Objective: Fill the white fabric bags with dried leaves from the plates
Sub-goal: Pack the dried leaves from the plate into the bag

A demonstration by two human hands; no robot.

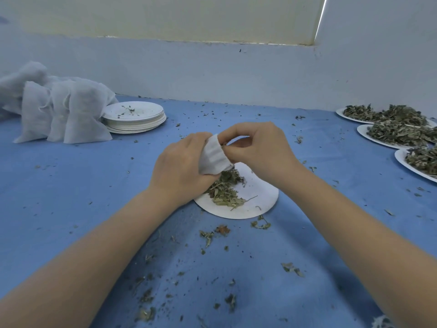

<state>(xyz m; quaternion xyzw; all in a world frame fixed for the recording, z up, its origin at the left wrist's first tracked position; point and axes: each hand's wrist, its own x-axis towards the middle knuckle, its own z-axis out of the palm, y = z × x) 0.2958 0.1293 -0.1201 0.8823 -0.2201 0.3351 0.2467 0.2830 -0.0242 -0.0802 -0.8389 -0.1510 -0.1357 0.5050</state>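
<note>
The right hand (257, 147) pinched leaves at the mouth of a white bag (214, 155), which the left hand (183, 166) gripped just above a plate (262, 197) of dried leaves (224, 192). The bag looked soft, limp and light, best held by its rim; the leaves seemed brittle.

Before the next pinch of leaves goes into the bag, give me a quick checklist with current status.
1. Left hand holds the white bag: ok.
2. Right hand at the bag's mouth, pinching its edge: ok.
3. Bag mouth open wide enough: cannot tell, fingers cover it.
4. Bag over the centre plate, so spills land there: ok.
5. Dried leaves left on that plate: ok.
6. Blue cloth free of spilled leaves: not ok, bits are scattered.
</note>
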